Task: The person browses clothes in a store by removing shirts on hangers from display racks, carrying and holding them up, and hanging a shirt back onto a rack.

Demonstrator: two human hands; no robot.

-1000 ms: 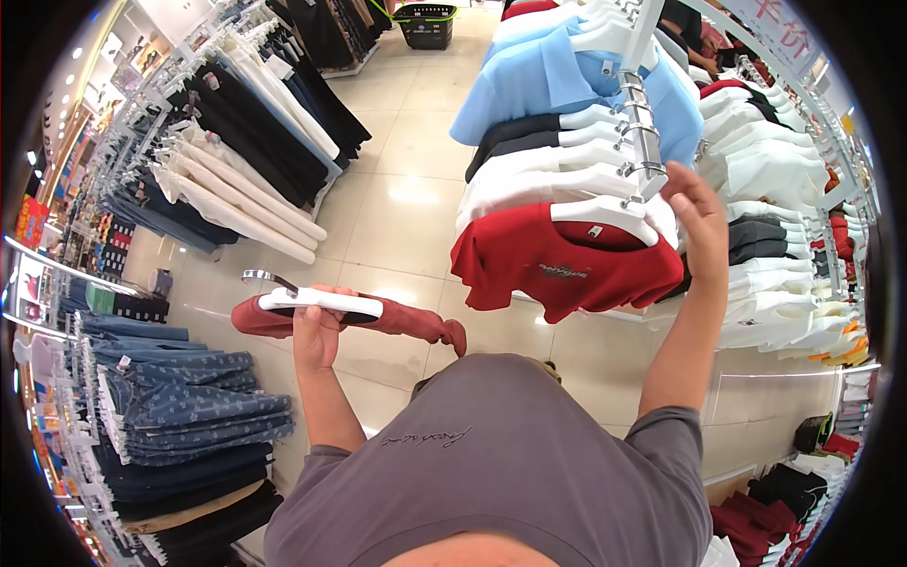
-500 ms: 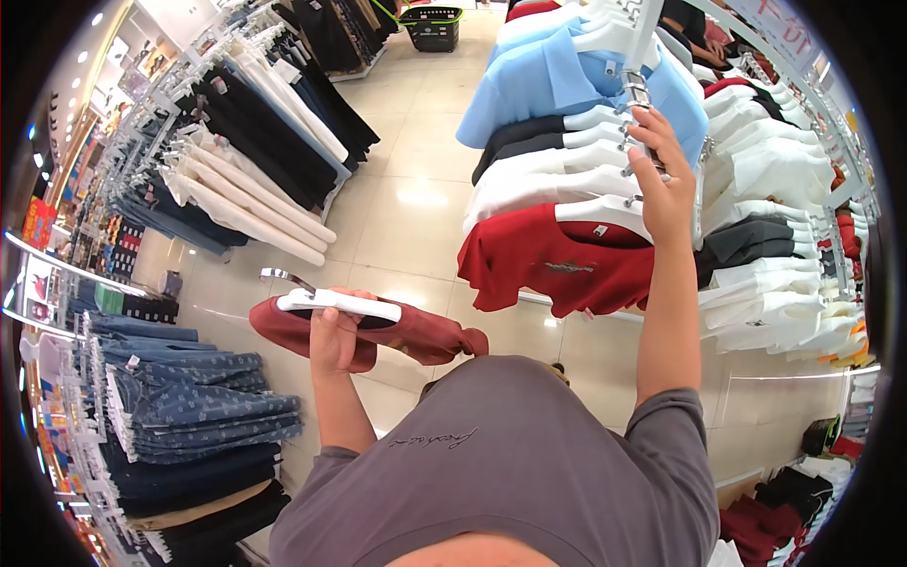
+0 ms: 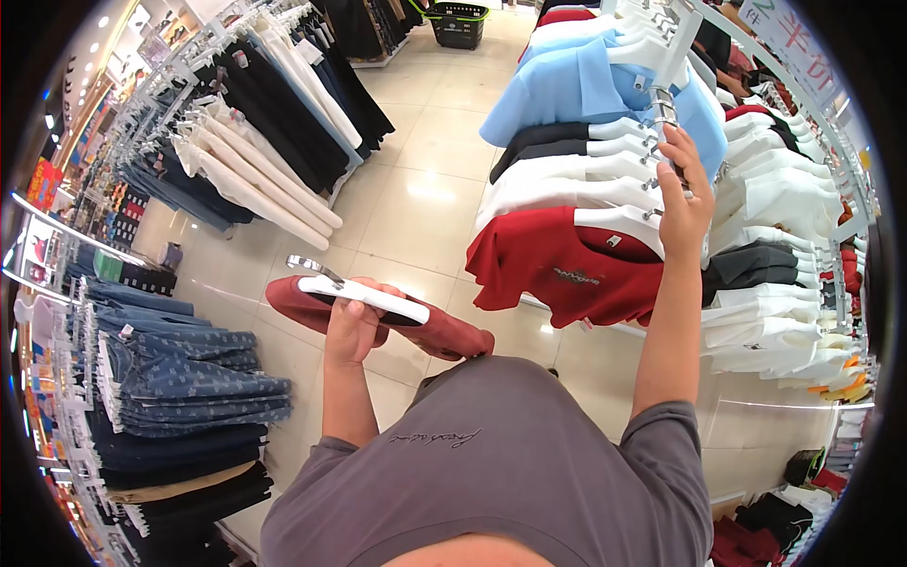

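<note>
My left hand (image 3: 355, 321) grips a white hanger (image 3: 406, 310) with a dark red garment (image 3: 444, 336) on it. The hanger's metal hook (image 3: 312, 268) points up and left. My right hand (image 3: 687, 203) is at the front end of a metal display rail (image 3: 665, 106), fingers bent over it; whether it grips the rail or a hanger hook is hard to make out. Below and left of that hand a bright red shirt (image 3: 539, 260) hangs foremost on the rail. Behind it hang white shirts (image 3: 539, 180), dark ones (image 3: 543, 144) and light blue ones (image 3: 557, 90).
Trousers (image 3: 255, 175) hang on a rack at the upper left, and folded-over denim (image 3: 189, 369) hangs at the lower left. Another rack of white shirts (image 3: 775, 198) stands on the right. A black basket (image 3: 458, 26) is on the floor at the top. Part of a person shows at the upper right.
My right hand has moved from beside the red shirt up to the end of the rail. The garment in my left hand has tilted, its hook end raised.
</note>
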